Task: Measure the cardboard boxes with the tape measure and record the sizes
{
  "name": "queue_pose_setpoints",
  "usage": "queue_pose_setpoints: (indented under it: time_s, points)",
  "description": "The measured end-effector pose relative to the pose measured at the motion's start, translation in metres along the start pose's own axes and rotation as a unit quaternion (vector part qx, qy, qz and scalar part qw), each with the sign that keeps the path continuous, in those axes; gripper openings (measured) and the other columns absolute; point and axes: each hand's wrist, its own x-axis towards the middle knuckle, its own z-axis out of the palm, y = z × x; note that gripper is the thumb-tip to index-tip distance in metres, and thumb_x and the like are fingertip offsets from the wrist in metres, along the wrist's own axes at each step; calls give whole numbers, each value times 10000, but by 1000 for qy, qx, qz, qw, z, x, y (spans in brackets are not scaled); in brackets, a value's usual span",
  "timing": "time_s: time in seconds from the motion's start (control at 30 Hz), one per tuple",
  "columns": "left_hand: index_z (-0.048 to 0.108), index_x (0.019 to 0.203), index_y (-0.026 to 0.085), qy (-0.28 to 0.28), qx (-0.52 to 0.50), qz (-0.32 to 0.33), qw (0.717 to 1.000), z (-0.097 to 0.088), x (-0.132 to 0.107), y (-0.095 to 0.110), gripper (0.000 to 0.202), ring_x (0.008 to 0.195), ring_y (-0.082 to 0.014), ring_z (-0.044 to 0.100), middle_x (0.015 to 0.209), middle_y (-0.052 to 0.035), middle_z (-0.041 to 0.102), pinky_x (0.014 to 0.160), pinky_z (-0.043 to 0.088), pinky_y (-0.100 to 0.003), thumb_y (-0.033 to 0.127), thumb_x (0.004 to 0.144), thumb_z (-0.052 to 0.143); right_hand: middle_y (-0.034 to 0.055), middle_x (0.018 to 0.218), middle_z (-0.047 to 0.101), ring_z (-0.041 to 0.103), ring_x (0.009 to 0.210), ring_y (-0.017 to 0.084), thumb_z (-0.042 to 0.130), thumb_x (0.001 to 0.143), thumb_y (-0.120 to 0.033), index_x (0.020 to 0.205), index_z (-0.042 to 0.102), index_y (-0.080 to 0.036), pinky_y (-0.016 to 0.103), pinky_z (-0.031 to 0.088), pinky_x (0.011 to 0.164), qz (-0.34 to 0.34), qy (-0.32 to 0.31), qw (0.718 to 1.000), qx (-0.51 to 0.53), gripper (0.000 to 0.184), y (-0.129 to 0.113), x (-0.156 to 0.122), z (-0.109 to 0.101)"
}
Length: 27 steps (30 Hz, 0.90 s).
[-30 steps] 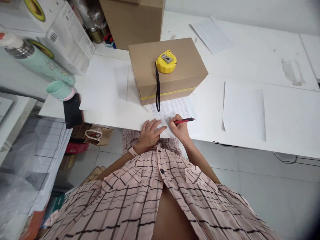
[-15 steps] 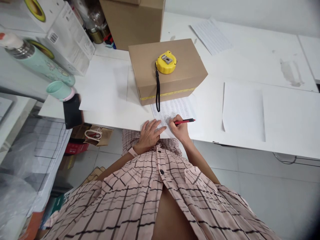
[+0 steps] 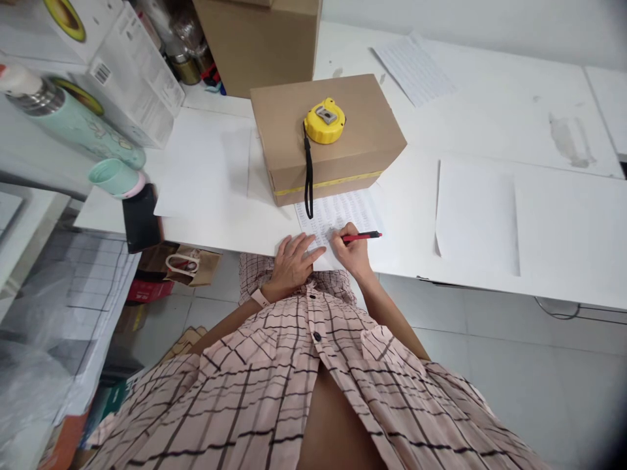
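My right hand (image 3: 351, 250) is closed around a red and black pen (image 3: 363, 236), its tip end down at a sheet of printed paper (image 3: 343, 207). Flat on the near left edge of that sheet lies my left hand (image 3: 292, 263), fingers spread. Just beyond both hands a cardboard box (image 3: 284, 111) covers the far part of the sheet. On the box's top sits a yellow tape measure (image 3: 324, 122) with a black wrist strap (image 3: 308, 183) hanging over the front. A yellow strip of tape (image 3: 333, 183) runs along the box's front face.
To the left stand a mint bottle (image 3: 93, 124), its cup (image 3: 115, 177) and a black phone (image 3: 142, 219). White sheets (image 3: 206, 163) lie left of the box, more paper (image 3: 477, 215) to the right. A larger carton (image 3: 259, 49) stands behind. The desk edge runs in front of me.
My right hand and the pen have shifted very slightly on the sheet. The left hand, box and tape measure stay in place.
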Motion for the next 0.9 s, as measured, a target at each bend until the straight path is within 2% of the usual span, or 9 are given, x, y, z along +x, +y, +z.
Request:
queue_pose_setpoints:
  time_s: [0.47,0.53,0.6,0.67,0.77,0.83,0.9]
  points:
    - [659,1365,294,-8,-13,-10,1000,-1,1,1,442,1430,-297,483,1503,-79,585,1211,293,-544,156,974,507,-64,593,391,388,576,126,613,837,-268,666,397,-251,304,317,596,4,-3,1000,4,276,-1,-1,1]
    - [654,1372,300,-15,-18,-14,1000,-1,1,1,446,1437,-297,477,1513,-76,576,1216,290,-551,157,975,507,-59,600,406,407,586,131,607,852,-284,675,402,-252,305,337,606,2,11,1000,3,272,-2,-2,1]
    - [658,1367,290,-16,-21,-11,1000,-2,0,-1,437,1439,-302,479,1508,-85,579,1215,302,-555,157,980,504,-50,621,424,430,607,139,594,879,-317,691,411,-254,306,364,619,2,49,999,-3,270,-2,-2,-4]
    - [673,1345,266,-12,-23,-3,1000,-2,-2,-4,415,1436,-306,485,1490,-100,594,1212,323,-553,153,985,500,-27,690,492,486,667,154,580,913,-370,751,463,-253,311,406,654,2,106,994,-23,232,2,1,-19]
    - [686,1318,249,-11,-35,1,999,-4,-5,-9,395,1436,-308,488,1471,-113,606,1206,349,-561,144,989,495,42,921,610,583,852,192,539,956,-404,949,569,-237,337,465,764,-17,172,980,-104,170,16,11,-58]
    - [701,1288,237,-6,-47,6,999,-9,-5,-11,374,1420,-318,503,1451,-126,616,1186,377,-579,147,988,496,83,1028,600,588,948,221,497,967,-366,1010,605,-227,369,470,833,-34,206,955,-209,181,31,21,-90]
    - [725,1222,213,14,-69,11,997,-20,0,-10,330,1364,-317,549,1393,-140,649,1131,449,-564,159,988,499,117,1082,570,565,1007,253,460,957,-288,1073,631,-216,394,458,852,-41,213,926,-308,219,47,29,-117]
